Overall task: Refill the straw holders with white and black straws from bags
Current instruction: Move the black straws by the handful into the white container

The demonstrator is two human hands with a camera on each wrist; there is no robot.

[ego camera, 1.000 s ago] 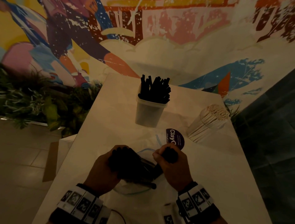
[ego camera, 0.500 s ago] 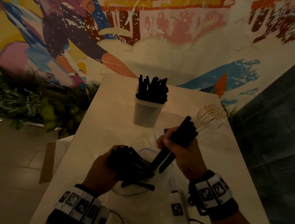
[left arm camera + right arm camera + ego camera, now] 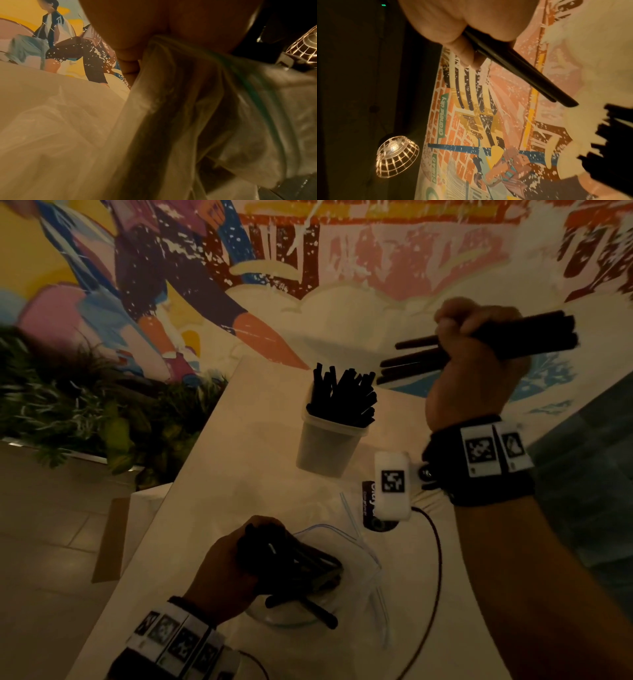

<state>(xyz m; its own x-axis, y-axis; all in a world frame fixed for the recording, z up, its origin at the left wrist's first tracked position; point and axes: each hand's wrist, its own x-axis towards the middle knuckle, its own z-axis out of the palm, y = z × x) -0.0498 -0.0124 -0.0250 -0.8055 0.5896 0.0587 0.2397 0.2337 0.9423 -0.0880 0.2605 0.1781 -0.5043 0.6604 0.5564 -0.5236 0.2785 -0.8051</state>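
In the head view my right hand point(image 3: 462, 337) grips a bundle of black straws point(image 3: 527, 337), held almost level in the air just right of and above the holder. The pale straw holder point(image 3: 325, 450) stands mid-table, packed with black straws point(image 3: 342, 395). My left hand point(image 3: 239, 563) grips a clear zip bag point(image 3: 356, 573) near the front edge, squeezing the black straws left in the bag point(image 3: 301, 563). The right wrist view shows the fingers point(image 3: 462, 52) curled round the black straws point(image 3: 513, 70). The left wrist view shows mostly crumpled bag plastic point(image 3: 171, 108). No white straws are in view.
The narrow white table point(image 3: 239, 440) runs toward a painted mural wall. Green plants point(image 3: 85, 412) line its left side. A dark round label point(image 3: 368, 501) and a cable point(image 3: 436, 559) lie on the table under my right forearm. A wire-caged lamp point(image 3: 395, 155) glows overhead.
My right hand has pulled a bundle of black straws out of the bag and raised it up and right, beside the holder's top. The left hand stays on the bag.
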